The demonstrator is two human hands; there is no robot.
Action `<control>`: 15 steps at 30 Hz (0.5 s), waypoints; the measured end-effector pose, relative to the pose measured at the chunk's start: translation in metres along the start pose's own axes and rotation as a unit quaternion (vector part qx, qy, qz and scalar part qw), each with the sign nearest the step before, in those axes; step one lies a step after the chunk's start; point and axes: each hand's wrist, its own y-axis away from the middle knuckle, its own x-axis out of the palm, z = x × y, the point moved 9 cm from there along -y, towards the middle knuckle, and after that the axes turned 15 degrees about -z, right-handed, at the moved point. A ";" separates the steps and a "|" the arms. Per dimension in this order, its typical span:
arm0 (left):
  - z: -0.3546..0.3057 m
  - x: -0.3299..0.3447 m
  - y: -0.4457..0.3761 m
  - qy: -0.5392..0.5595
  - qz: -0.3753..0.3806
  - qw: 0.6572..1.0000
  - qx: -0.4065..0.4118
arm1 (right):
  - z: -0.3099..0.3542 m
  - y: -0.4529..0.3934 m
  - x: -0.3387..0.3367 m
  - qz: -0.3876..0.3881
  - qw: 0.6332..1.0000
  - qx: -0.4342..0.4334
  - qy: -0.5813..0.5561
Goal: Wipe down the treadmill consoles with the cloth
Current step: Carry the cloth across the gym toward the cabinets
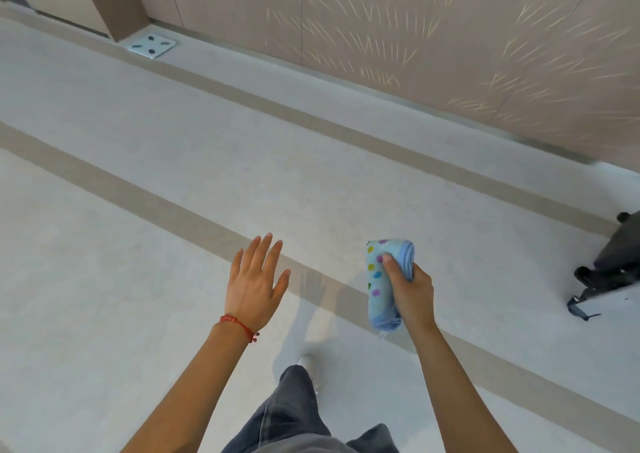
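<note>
My right hand (410, 288) grips a folded light-blue cloth (379, 279) with coloured dots, held upright in front of me over the floor. My left hand (254, 281) is stretched out beside it, palm down, fingers apart, holding nothing; a red string bracelet sits on that wrist. No treadmill console is in view. A dark piece of equipment (609, 269) shows only partly at the right edge; I cannot tell what it is.
Pale floor with tan stripes (145, 196) running diagonally. A beige panelled wall (415, 37) rises at the back right. A white bathroom scale (151, 47) lies on the floor by the wall. My leg in dark trousers and a white shoe (308, 366) are below.
</note>
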 end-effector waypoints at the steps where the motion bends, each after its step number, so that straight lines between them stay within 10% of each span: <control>1: 0.005 0.002 -0.015 -0.003 -0.005 1.000 -0.001 | 0.009 -0.012 0.012 0.004 1.000 -0.002 0.000; 15: 0.102 0.017 -0.168 -0.033 -0.069 0.984 -0.164 | 0.124 -0.138 0.217 0.173 0.981 -0.073 0.052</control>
